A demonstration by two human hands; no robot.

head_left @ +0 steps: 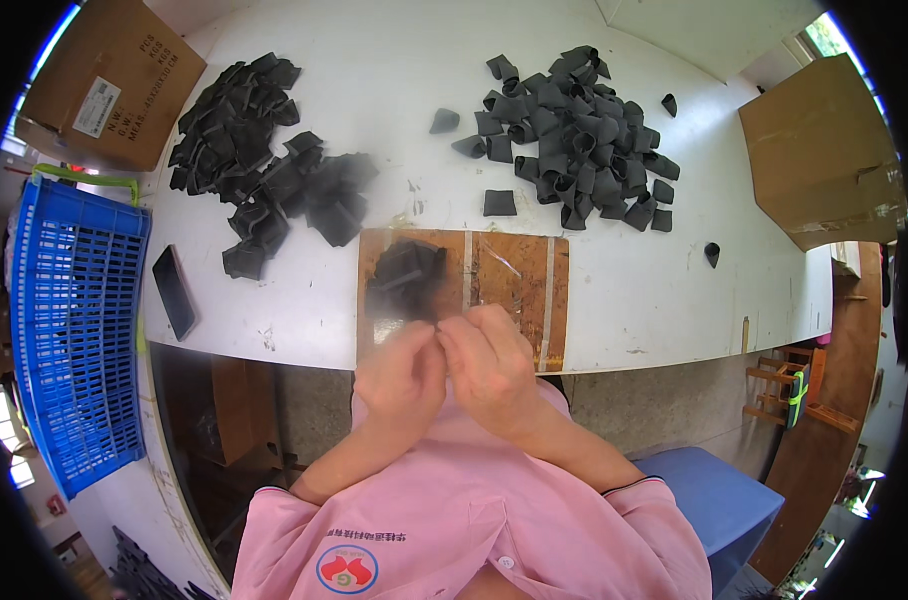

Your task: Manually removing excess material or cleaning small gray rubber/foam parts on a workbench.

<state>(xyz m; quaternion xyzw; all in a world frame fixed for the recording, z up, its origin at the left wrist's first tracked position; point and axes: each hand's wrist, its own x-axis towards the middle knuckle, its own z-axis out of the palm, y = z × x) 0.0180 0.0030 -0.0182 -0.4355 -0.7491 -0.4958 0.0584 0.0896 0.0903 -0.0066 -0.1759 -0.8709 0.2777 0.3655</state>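
Both hands meet over the near edge of a worn brown wooden board (536,300), fingertips close together. My left hand (402,375) is closed and slightly blurred. My right hand (492,362) is pinched with its fingers curled; whatever sits between the fingertips is too small or hidden. Just beyond them, several black fabric pieces (406,275) lie on the board's left side, blurred at their near edge. Past the board on the left spreads a heap of flat black fabric pieces (236,130). To its right is a pile of dark grey curled, folded pieces (584,135).
A phone (175,292) lies at the table's left edge, beside a blue plastic basket (79,330). Cardboard boxes stand at the back left (114,80) and right (824,150). One flat dark square (499,203) lies just beyond the board. A blue stool (709,490) is below right.
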